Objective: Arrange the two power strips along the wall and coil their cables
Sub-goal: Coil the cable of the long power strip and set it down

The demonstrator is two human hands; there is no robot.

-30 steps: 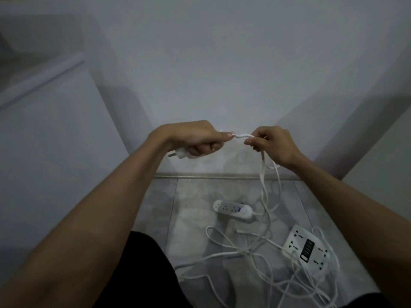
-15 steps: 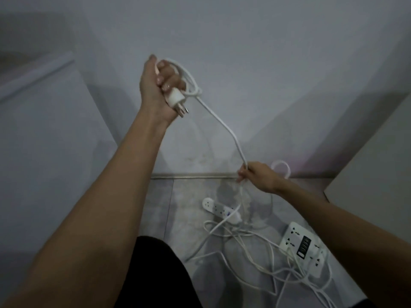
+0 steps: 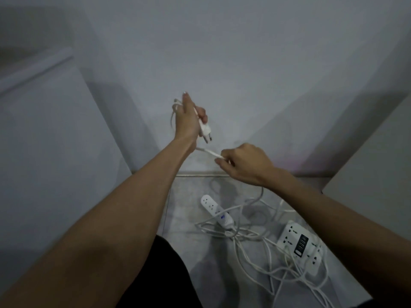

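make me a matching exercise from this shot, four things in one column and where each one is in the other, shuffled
Things:
1. plug
2. slim power strip
3. square power strip
4. right hand

Places or states:
A. on the floor at far right, under tangled cable
B. pinching the cable below the raised hand
C. held up in the left hand, prongs down
D. on the floor, closer to the wall

Pairs: 1-C, 2-D, 3-A, 4-B

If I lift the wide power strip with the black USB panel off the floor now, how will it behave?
Probably rigid and fairly light: the wide power strip looks like a flat plastic block. It likely won't come up clean, since loose cable loops lie across and around it and would drag. The narrow strip may get tugged too; whether the cords are knotted together I cannot tell.
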